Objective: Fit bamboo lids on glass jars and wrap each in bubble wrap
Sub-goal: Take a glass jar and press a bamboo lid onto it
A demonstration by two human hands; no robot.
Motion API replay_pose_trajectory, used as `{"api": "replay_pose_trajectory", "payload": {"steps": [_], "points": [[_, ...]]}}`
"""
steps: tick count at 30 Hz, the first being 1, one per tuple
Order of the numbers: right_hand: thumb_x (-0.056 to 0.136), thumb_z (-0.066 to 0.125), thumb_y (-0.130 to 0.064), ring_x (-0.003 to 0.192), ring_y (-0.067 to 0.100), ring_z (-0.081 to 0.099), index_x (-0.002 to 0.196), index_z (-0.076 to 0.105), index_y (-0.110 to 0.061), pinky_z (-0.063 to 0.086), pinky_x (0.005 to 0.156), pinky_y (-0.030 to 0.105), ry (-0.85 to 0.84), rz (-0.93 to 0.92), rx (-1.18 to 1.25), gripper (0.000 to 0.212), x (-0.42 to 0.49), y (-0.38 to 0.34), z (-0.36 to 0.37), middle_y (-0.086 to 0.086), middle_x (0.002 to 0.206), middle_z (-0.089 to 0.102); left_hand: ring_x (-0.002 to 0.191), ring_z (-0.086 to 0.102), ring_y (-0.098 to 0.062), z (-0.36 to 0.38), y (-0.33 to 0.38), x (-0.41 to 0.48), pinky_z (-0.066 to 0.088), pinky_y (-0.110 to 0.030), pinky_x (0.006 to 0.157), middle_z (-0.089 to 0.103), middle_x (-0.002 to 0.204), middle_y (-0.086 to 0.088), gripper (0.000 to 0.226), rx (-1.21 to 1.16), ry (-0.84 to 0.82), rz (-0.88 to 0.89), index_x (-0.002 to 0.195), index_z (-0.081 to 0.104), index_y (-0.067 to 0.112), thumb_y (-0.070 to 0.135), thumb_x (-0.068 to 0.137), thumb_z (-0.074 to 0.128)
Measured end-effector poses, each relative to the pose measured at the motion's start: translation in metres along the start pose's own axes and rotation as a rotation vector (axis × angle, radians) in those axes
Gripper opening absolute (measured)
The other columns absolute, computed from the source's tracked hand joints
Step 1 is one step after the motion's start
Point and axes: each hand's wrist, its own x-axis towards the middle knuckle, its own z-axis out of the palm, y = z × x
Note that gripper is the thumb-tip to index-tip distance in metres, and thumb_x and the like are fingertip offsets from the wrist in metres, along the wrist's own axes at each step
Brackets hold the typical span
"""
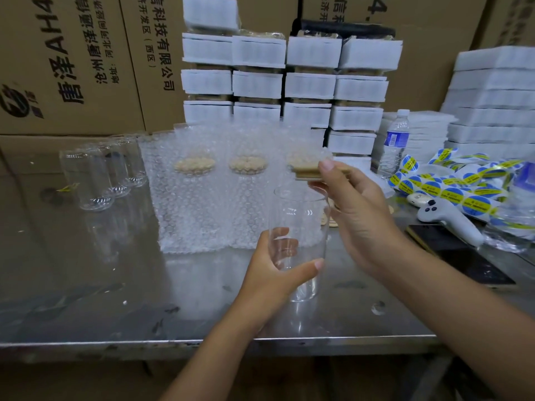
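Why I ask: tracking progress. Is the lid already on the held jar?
No, the right hand holds the bamboo lid above the open jar.

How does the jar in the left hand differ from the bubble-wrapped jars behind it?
The held jar is bare and lidless; the wrapped jars are covered in bubble wrap, bamboo lids showing through. The left hand grips the held jar; the wrapped jars stand untouched. Both are upright.

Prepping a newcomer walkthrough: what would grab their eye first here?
Centre: the left grip holds a clear glass jar upright while the right grip pinches a bamboo lid above its rim. Behind them, bubble-wrapped jars sit in a row; blue-and-yellow stickers pile at right.
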Motion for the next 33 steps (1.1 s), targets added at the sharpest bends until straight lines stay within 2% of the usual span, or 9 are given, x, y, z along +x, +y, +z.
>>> {"api": "replay_pose_trajectory", "payload": {"steps": [3, 7, 12, 17, 19, 23, 27, 30, 33], "points": [[0.051, 0.079, -0.058, 0.087, -0.009, 0.063, 0.105, 0.063, -0.023, 0.044, 0.067, 0.005, -0.085, -0.069, -0.063, 0.066, -0.009, 0.0, 0.003, -0.015, 0.094, 0.068, 0.1, 0.06, 0.01, 0.001, 0.001, -0.002, 0.051, -0.022, 0.086, 0.063, 0.11, 0.017, 0.07, -0.009, -0.004, -0.003, 0.107, 0.05, 0.047, 0.056, 0.045, 0.081], [0.056, 0.069, -0.059, 0.108, 0.003, 0.059, 0.111, 0.06, -0.031, 0.046, 0.09, 0.017, -0.153, -0.132, -0.224, 0.062, -0.014, 0.002, 0.002, -0.007, 0.113, 0.065, 0.1, 0.06, 0.009, 0.001, 0.002, -0.003, 0.052, -0.019, 0.083, 0.063, 0.111, 0.016, 0.071, -0.007, -0.011, -0.006, 0.108, 0.049, 0.046, 0.055, 0.046, 0.081], [0.074, 0.066, -0.061, 0.106, 0.004, 0.059, 0.109, 0.059, -0.034, 0.045, 0.092, 0.023, -0.12, -0.214, -0.374, 0.045, -0.015, 0.009, 0.003, -0.013, 0.11, 0.064, 0.101, 0.06, 0.009, 0.001, 0.002, -0.001, 0.051, -0.015, 0.079, 0.064, 0.109, 0.018, 0.071, -0.006, -0.015, -0.001, 0.108, 0.049, 0.046, 0.056, 0.045, 0.082], [0.078, 0.065, -0.055, 0.106, 0.004, 0.059, 0.101, 0.06, -0.032, 0.043, 0.093, 0.025, -0.076, -0.223, -0.354, 0.032, -0.012, 0.013, 0.004, -0.013, 0.106, 0.064, 0.103, 0.06, 0.007, 0.001, 0.0, 0.0, 0.051, -0.026, 0.092, 0.064, 0.109, 0.019, 0.071, 0.002, -0.011, 0.0, 0.108, 0.049, 0.048, 0.058, 0.045, 0.082], [0.081, 0.065, -0.046, 0.106, 0.002, 0.058, 0.101, 0.059, -0.032, 0.043, 0.092, 0.025, -0.097, -0.221, -0.366, 0.025, -0.011, 0.013, 0.003, -0.013, 0.106, 0.063, 0.104, 0.06, 0.007, 0.0, -0.001, 0.0, 0.051, -0.027, 0.094, 0.063, 0.11, 0.021, 0.071, 0.011, -0.017, -0.005, 0.107, 0.049, 0.051, 0.059, 0.045, 0.082], [0.075, 0.061, -0.049, 0.107, -0.004, 0.056, 0.106, 0.059, -0.036, 0.043, 0.088, 0.016, -0.16, -0.199, -0.391, 0.034, -0.007, 0.005, 0.005, -0.015, 0.108, 0.062, 0.109, 0.059, 0.0, 0.0, 0.001, 0.0, 0.05, -0.026, 0.094, 0.062, 0.113, 0.019, 0.073, 0.026, -0.014, -0.014, 0.108, 0.048, 0.051, 0.062, 0.044, 0.08], [0.081, 0.067, -0.047, 0.092, -0.015, 0.059, 0.109, 0.065, -0.031, 0.039, 0.07, -0.001, -0.225, -0.167, -0.416, 0.033, -0.004, -0.001, 0.011, -0.025, 0.092, 0.067, 0.109, 0.059, 0.0, 0.0, 0.002, -0.001, 0.051, -0.021, 0.087, 0.062, 0.113, 0.02, 0.073, 0.028, -0.012, -0.019, 0.108, 0.047, 0.051, 0.063, 0.043, 0.08], [0.083, 0.067, -0.043, 0.085, -0.015, 0.06, 0.102, 0.068, -0.031, 0.038, 0.066, -0.001, -0.198, -0.167, -0.416, 0.022, -0.004, 0.0, 0.01, -0.031, 0.089, 0.066, 0.109, 0.058, 0.001, 0.001, 0.001, -0.001, 0.05, -0.02, 0.086, 0.061, 0.113, 0.021, 0.072, 0.03, -0.021, -0.022, 0.106, 0.046, 0.054, 0.063, 0.043, 0.08], [0.082, 0.068, -0.039, 0.082, -0.01, 0.063, 0.098, 0.068, -0.032, 0.043, 0.066, 0.003, -0.154, -0.167, -0.418, 0.018, -0.005, 0.001, 0.01, -0.023, 0.088, 0.069, 0.109, 0.058, 0.0, 0.002, 0.001, -0.001, 0.05, -0.023, 0.089, 0.061, 0.112, 0.021, 0.07, 0.027, -0.015, -0.019, 0.105, 0.047, 0.055, 0.061, 0.044, 0.081]]}}
